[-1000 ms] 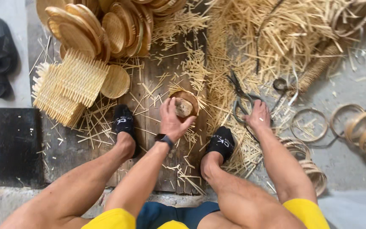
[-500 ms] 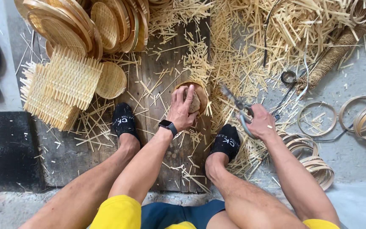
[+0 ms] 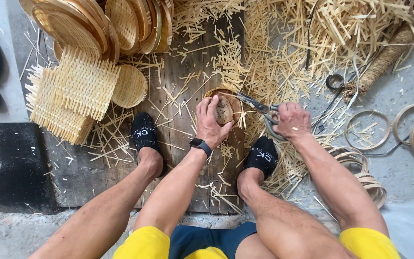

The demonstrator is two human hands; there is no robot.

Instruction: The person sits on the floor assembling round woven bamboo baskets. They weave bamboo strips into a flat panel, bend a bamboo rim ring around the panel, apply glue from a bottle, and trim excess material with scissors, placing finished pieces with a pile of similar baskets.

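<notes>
Left hand (image 3: 212,121) clamps a rounded block (image 3: 224,111) down inside a small woven basket (image 3: 235,103) on the wood board (image 3: 188,72), fingers curled over both. Right hand (image 3: 291,120) is clenched around the scissors (image 3: 259,106) handles, blades pointing at the basket rim just beside the left fingertips. Risk: blade tips sit close to those fingers; a slip on the springy strips could nick them or cut the weave too deep. Loose offcuts (image 3: 283,52) underfoot could shift too.
</notes>
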